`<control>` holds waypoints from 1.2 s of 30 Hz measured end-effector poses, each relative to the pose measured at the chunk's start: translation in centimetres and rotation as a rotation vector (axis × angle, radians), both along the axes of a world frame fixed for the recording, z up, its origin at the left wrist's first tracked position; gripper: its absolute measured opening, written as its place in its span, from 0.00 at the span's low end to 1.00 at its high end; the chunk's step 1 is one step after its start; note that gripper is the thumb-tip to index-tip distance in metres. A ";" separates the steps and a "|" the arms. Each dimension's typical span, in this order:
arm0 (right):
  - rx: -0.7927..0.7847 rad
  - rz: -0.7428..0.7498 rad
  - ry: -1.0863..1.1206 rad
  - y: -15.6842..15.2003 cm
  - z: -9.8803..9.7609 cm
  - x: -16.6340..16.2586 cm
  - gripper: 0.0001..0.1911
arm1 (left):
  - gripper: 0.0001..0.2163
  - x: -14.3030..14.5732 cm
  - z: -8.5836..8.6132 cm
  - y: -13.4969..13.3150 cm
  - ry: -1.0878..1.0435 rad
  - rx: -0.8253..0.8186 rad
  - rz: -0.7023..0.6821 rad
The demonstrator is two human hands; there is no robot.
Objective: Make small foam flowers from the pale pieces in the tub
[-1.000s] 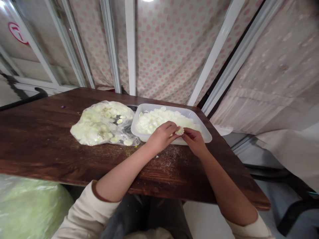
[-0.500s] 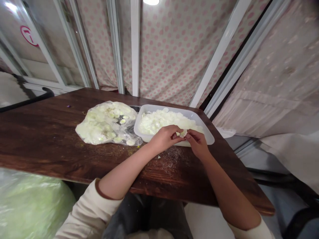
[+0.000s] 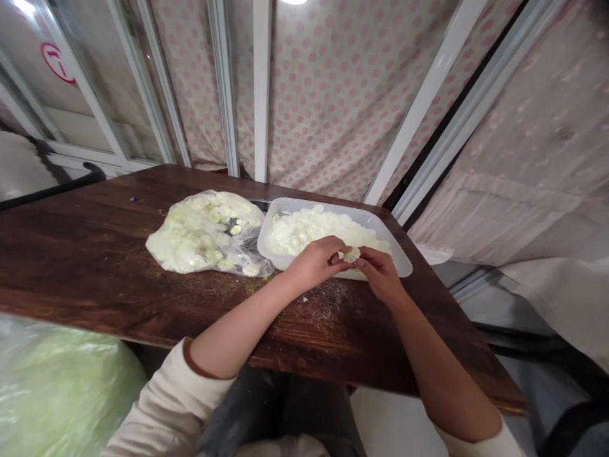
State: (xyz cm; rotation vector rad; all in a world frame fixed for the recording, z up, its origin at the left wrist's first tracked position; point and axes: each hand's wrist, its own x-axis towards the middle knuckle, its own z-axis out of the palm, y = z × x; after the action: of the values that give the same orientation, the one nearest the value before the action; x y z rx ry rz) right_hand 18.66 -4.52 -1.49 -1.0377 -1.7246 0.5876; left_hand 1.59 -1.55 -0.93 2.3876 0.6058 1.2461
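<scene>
Seen from the person's own head, looking down: two bare forearms reach forward over a dark brown wooden desk [image 3: 95, 273], cream sleeves with brown cuffs at the near edge of the view. The hands meet just above the near rim of a shallow, translucent white rectangular plastic tray [image 3: 397, 261]. Between them is a small, pale, crumbly white lump [image 3: 351, 255], roundish, with no clear long axis. The left hand [image 3: 316, 261] is curled, its fingers reaching rightward to the lump's left side. The right hand [image 3: 380, 274] is closed into a pinch, its fingertips [image 3: 362, 259] pressing the lump's right side. The lump appears held between both hands, equally near each, with the tray's contents directly beyond it.

The tray holds a heap of similar white, crumbly pieces [image 3: 318, 227]. To its left, almost touching it, lies a clear plastic bag [image 3: 204, 231] full of pale yellow-white pieces. Light crumbs are scattered on the desk below the hands. At lower left, beside the desk, sits a large, pale green plastic-wrapped bundle [image 3: 57, 393]. Behind the desk hangs a white curtain with pink polka dots [image 3: 323, 101].
</scene>
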 end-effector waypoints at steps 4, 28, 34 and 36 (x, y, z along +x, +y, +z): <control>-0.012 0.039 0.010 -0.1 0.1 -0.1 0.14 | 0.08 0.0 0.1 0.0 0.000 -0.049 -0.023; -0.041 -0.200 0.002 -0.8 0.6 -1.5 0.04 | 0.08 -0.1 -0.5 0.2 0.134 0.241 0.023; -0.020 -0.209 0.016 -0.9 0.4 -1.6 0.03 | 0.09 0.0 -0.6 0.1 0.152 0.263 0.036; -0.009 -0.209 0.003 -0.8 0.2 -1.6 0.02 | 0.09 0.1 -0.6 0.0 0.145 0.248 0.052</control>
State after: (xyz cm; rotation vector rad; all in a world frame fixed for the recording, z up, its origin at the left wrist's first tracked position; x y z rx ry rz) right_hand 17.05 -5.33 -1.29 -1.2050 -1.5880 0.4637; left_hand 1.67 -1.58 -1.50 2.7017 0.5893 1.2415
